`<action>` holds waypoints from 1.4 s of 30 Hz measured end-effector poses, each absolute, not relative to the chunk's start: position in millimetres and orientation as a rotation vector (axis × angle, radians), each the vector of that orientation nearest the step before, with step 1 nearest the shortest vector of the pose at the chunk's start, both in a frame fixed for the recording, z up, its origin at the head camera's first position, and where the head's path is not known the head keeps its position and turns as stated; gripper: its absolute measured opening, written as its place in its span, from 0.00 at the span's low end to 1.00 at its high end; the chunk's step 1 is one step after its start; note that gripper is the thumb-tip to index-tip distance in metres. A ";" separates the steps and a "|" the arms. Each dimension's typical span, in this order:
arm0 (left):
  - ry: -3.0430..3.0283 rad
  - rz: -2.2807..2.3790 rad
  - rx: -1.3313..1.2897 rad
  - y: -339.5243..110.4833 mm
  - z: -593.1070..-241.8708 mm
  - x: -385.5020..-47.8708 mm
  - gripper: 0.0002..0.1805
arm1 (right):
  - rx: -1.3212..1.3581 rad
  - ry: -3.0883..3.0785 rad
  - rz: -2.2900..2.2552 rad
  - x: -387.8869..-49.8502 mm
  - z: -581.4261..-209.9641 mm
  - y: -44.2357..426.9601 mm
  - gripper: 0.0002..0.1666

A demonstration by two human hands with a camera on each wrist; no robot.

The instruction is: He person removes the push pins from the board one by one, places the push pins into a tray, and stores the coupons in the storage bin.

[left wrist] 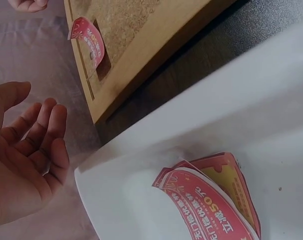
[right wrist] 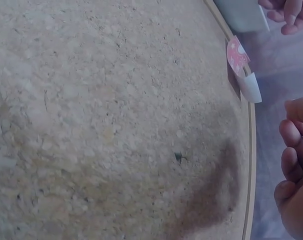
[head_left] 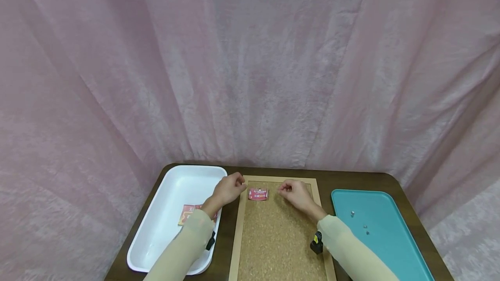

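Observation:
A pink-red coupon card [head_left: 258, 194] with printed lettering lies near the top left of the wood-framed corkboard [head_left: 281, 237]. Its edges curl up from the cork, and a small shiny spot shows at its upper edge. My left hand [head_left: 230, 187] hovers by the board's upper left corner, fingers loosely curled; the left wrist view shows nothing in it. To the right of the card, above the cork, is my right hand [head_left: 297, 195]. Its thumb and bent forefinger come close together in the right wrist view, with no object visible between them.
On the left stands a white basin [head_left: 156, 229] holding several coupon cards [left wrist: 206, 205], overlapping one another. A teal tray [head_left: 390, 216] on the right bears small silvery bits [head_left: 353, 214]. Behind the dark table [head_left: 328, 179] hangs a pink curtain [head_left: 250, 77].

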State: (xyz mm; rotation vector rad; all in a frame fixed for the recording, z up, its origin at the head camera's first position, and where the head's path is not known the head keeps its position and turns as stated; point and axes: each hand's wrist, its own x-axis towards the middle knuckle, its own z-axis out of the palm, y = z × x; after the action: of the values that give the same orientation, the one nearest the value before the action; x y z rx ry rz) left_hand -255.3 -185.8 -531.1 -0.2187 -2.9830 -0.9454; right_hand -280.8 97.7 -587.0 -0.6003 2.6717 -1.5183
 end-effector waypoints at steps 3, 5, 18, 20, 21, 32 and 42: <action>-2.983 -0.944 -0.208 -183.8 -530.6 -254.9 0.07 | -0.581 2.662 -1.529 -280.6 -589.1 95.4 0.03; -2.986 -0.943 -0.202 -182.9 -530.3 -254.5 0.07 | -0.568 2.663 -1.531 -280.8 -591.1 93.9 0.03; -3.041 -0.969 -0.181 -179.0 -536.8 -252.1 0.09 | -0.568 2.667 -1.525 -281.9 -598.7 85.8 0.03; -3.049 -0.956 -0.169 -178.3 -535.4 -252.1 0.10 | -0.584 2.665 -1.526 -282.3 -597.9 83.5 0.03; -3.052 -0.951 -0.161 -178.0 -534.2 -251.8 0.10 | -0.593 2.667 -1.522 -282.6 -597.7 82.2 0.03; -3.035 -0.956 -0.171 -176.6 -538.9 -250.8 0.11 | -0.654 2.738 -1.458 -282.1 -600.5 69.1 0.04; -3.123 -0.841 -0.016 -163.6 -536.8 -252.4 0.11 | -0.696 2.773 -1.487 -283.9 -598.0 56.5 0.04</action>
State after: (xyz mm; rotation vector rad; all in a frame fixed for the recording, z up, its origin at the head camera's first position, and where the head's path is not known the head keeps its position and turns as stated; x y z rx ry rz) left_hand -252.4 -163.6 -536.8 -0.0155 -3.1226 -0.8414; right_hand -283.9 56.5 -598.0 -0.6956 2.7726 -1.4871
